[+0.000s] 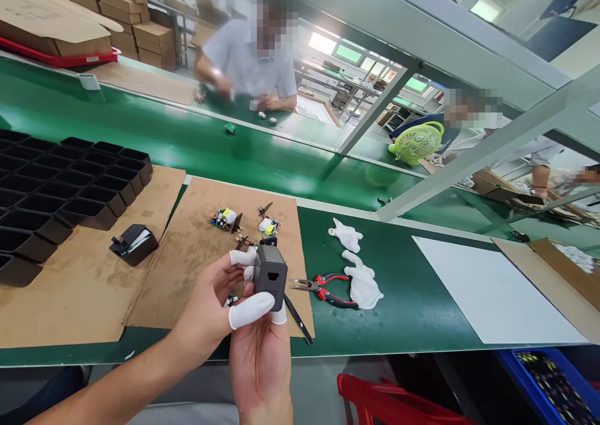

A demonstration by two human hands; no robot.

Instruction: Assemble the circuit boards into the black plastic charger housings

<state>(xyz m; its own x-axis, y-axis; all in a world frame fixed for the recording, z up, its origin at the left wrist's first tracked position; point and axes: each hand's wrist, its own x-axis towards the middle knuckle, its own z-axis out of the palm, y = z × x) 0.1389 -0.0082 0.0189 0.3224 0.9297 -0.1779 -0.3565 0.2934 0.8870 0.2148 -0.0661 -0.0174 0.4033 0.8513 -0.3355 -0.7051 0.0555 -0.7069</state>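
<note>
A black plastic adapter case (272, 278) with a network-type socket in its end is held up in front of me. My left hand (213, 297), in white finger cots, grips it from the left with the thumb along its lower edge. My right hand (262, 356) is under and behind the case, palm up; its fingers are mostly hidden, with a white cot showing at the case's base. Close by on the cardboard (192, 256) lie small circuit boards (225, 219) with plug parts, and black tweezers (299, 320). Red-handled long-nose pliers (324, 287) lie to the right.
Rows of open black cases (60, 194) stand on the left, near another case (134, 245) with a plug and white wires. White gloves (365, 281) lie beside the pliers, and a white sheet (487, 287) farther right. A co-worker (253, 62) sits across the green conveyor (187, 137).
</note>
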